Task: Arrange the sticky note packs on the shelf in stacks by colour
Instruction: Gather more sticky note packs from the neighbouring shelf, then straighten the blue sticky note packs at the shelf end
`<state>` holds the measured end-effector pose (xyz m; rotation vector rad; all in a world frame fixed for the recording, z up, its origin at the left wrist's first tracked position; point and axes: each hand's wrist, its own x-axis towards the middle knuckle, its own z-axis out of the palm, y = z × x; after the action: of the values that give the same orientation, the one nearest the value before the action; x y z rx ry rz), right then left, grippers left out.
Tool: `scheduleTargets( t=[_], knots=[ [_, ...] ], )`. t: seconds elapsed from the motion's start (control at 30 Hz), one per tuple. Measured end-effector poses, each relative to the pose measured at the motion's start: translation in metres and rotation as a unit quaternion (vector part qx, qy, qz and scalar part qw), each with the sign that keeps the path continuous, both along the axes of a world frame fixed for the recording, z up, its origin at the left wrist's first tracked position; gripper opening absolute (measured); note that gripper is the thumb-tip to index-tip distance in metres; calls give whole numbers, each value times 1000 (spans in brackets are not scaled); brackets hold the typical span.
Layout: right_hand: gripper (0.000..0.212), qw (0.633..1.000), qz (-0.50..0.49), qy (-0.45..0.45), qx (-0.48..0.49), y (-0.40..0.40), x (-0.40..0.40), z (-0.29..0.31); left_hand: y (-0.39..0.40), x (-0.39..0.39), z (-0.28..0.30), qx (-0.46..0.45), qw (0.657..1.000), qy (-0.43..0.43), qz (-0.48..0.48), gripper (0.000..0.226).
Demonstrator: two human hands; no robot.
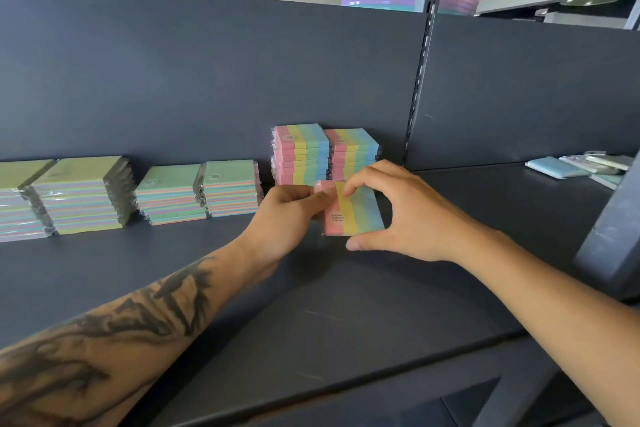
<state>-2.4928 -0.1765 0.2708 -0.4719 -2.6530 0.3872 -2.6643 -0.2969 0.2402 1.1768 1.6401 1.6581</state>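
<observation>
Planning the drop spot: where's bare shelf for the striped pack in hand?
Bare: the shelf in front of the hands, and right of the striped stacks up to the loose packs. Crowded: back wall, green-topped stacks to striped stacks. Both hands hold the striped pack.

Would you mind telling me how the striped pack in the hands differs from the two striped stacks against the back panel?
The striped pack is a single one, held between the left hand and right hand; the left striped stack and right striped stack are each many packs high and rest on the shelf. The left stack stands taller than the right. The held pack is nearer the camera. All share pink, yellow, green and blue stripes.
</observation>
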Motion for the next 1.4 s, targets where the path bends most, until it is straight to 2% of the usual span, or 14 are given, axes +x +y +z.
scheduleTargets(
  t=[0.1,0.23,0.27,0.33,0.4,0.43,0.5,0.6,0.87,1.4],
  knots=[
    [66,999,13,-29,-24,1,-2,14,-2,3,7,0,1000,-7,-15,25],
    [58,999,1,-25,-25,21,-8,46,-4,-5,7,-46,998,-26,35,50],
    [56,999,-5,-15,-27,29,-11,54,-5,-8,4,-63,996,11,57,57],
    [53,999,-15,3,-29,44,-18,67,-9,-14,-6,-125,971,188,84,66],
    [50,999,-27,14,-31,59,-29,77,-14,-17,-12,-198,901,379,76,69],
    [49,999,-36,14,-32,67,-35,81,-14,-18,-14,-228,871,431,61,69],
    [47,998,-55,3,-34,82,-46,88,-13,-19,-18,-268,838,474,35,70],
    [46,996,-77,-15,-42,97,-60,95,-12,-16,-17,-289,822,490,32,70],
    [32,996,-60,-53,-50,111,-84,85,-10,-15,-16,-310,811,495,29,70],
    [31,995,-55,-44,-69,115,-86,72,-8,-15,-15,-310,810,497,30,69]
  ],
)
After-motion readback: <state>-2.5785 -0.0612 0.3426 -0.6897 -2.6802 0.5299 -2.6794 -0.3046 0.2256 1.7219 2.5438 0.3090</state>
